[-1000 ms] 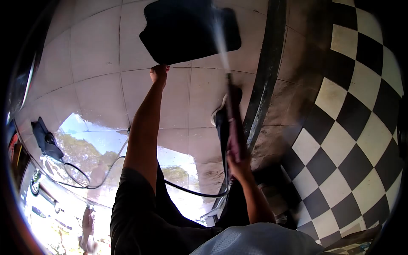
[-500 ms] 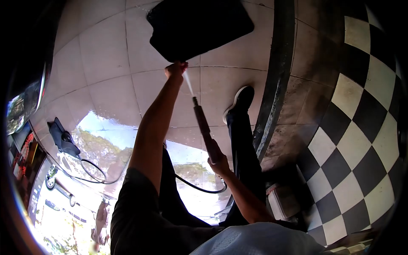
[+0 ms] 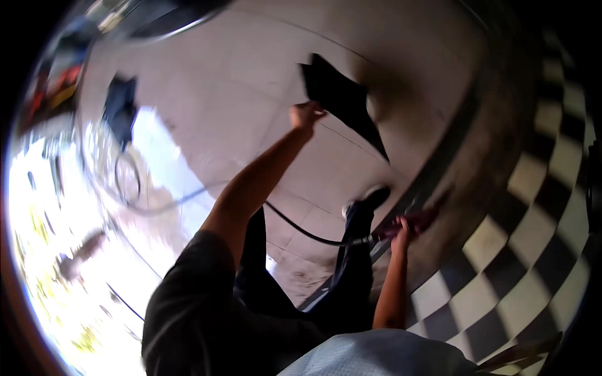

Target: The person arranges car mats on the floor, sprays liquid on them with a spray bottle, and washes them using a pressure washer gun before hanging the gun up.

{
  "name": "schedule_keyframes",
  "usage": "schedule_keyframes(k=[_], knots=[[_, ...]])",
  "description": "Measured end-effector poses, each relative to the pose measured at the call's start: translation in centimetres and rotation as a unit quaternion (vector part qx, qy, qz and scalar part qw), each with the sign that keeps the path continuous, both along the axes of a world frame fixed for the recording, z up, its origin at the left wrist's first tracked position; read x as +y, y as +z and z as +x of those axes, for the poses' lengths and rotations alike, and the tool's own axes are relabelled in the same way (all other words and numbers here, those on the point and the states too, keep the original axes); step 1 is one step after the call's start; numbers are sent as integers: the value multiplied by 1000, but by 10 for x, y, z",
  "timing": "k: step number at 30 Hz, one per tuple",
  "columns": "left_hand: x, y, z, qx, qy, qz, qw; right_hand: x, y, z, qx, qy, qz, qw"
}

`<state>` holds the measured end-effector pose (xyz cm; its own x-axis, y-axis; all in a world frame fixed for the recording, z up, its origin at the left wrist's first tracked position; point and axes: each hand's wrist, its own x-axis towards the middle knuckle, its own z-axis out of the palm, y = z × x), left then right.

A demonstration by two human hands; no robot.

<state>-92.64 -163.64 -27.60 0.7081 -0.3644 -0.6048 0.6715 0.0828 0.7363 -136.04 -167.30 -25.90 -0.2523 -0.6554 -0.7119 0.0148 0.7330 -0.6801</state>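
A dark, flat floor mat [image 3: 343,100] hangs tilted above the tiles, its lower tip pointing toward my shoe. My left hand [image 3: 306,116], arm stretched forward, pinches the mat by its near edge. On the right, my right hand [image 3: 402,233] wraps round a dark red pressure washer gun [image 3: 426,217], which points off to the right and is blurred by motion. No water jet shows at its nozzle. A black hose [image 3: 307,234] runs from the gun's rear fitting leftward behind my left forearm.
Wet, reflective floor tiles [image 3: 163,156] spread on the left. A dark object [image 3: 120,108] stands there near looped hose [image 3: 127,178]. A vehicle's edge [image 3: 179,22] shows at the top left. A dark floor strip [image 3: 448,150] borders black-and-white checkered tiles [image 3: 520,238].
The mat has swung to a steeper tilt in my left hand. My right hand has carried the gun away to the right, and the water jet is gone. The view has turned.
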Motion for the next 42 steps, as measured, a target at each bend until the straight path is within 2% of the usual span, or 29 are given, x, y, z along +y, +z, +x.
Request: schedule_keyframes(k=[2, 3, 5, 6, 8, 12, 13, 14, 15, 18, 19, 21, 22, 23, 24, 26, 27, 28, 29, 30, 31, 32, 33, 34, 35, 36, 38, 40, 42], knots=[[31, 53, 28, 14, 46, 23, 999, -7, 44, 34, 31, -10, -24, 999], [55, 67, 46, 36, 66, 5, 997, -7, 43, 33, 22, 15, -13, 1000], [98, 111, 80, 44, 103, 37, 993, 2, 90, 72, 9, 78, 24, 997], [124, 125, 104, 31, 129, 43, 990, 12, 109, 94, 37, 95, 14, 995], [184, 137, 147, 12, 171, 57, 983, 11, 96, 84, 15, 192, 57, 980], [314, 167, 270, -103, 178, 214, 955, 28, 143, 121, 66, 169, 71, 981], [345, 170, 312, -149, 152, 279, 936, 18, 134, 110, 61, 208, 64, 974], [374, 199, 353, -181, 134, 348, 910, 20, 154, 122, 7, 253, 108, 962], [401, 232, 394, -210, 114, 416, 877, 31, 171, 144, 77, 219, 40, 972], [470, 318, 501, -314, 238, 467, 792, 68, 253, 215, 77, 274, -85, 955], [495, 340, 526, -370, 212, 482, 765, 70, 268, 227, 68, 290, -114, 948], [504, 387, 509, -225, 323, 451, 801, 75, 302, 254, 79, 304, -143, 939], [512, 372, 494, -243, 217, 446, 833, 80, 320, 274, 101, 304, -136, 937], [522, 328, 478, -260, 111, 438, 853, 93, 333, 302, 121, 305, -128, 936], [520, 261, 442, -308, 102, 428, 844, 132, 370, 341, 112, 294, -227, 922], [515, 179, 310, -140, -51, 516, 844, 155, 407, 385, 94, 340, -253, 901], [523, 227, 230, -39, -141, 531, 835, 166, 426, 400, 84, 360, -267, 890], [504, 209, 163, 137, -45, 598, 788, 183, 447, 418, 85, 344, -314, 881], [530, 211, 104, 103, -144, 505, 845, 196, 472, 429, 56, 349, -328, 876], [523, 242, 74, 211, -138, 494, 832, 208, 492, 439, 24, 355, -339, 871], [520, 242, 47, 292, -86, 432, 849, 218, 503, 446, -9, 360, -347, 866], [508, 212, 35, 355, 44, 279, 891, 217, 512, 444, -62, 386, -376, 840], [495, 184, 24, 436, 210, 107, 868, 238, 541, 451, -69, 406, -369, 833], [484, 157, 13, 513, 321, -20, 796, 260, 568, 457, -84, 406, -372, 830], [485, 173, 21, 493, 402, -171, 752, 277, 583, 462, -102, 404, -377, 827], [487, 159, 30, 500, 478, -376, 616, 280, 590, 461, -129, 403, -373, 825], [503, 225, 69, 350, 518, -531, 572, 293, 611, 465, -145, 402, -372, 824], [526, 238, 115, 296, 483, -558, 607, 320, 633, 476, -138, 436, -373, 807], [555, 249, 144, 323, 475, -527, 626, 360, 656, 489, -143, 416, -360, 823]])
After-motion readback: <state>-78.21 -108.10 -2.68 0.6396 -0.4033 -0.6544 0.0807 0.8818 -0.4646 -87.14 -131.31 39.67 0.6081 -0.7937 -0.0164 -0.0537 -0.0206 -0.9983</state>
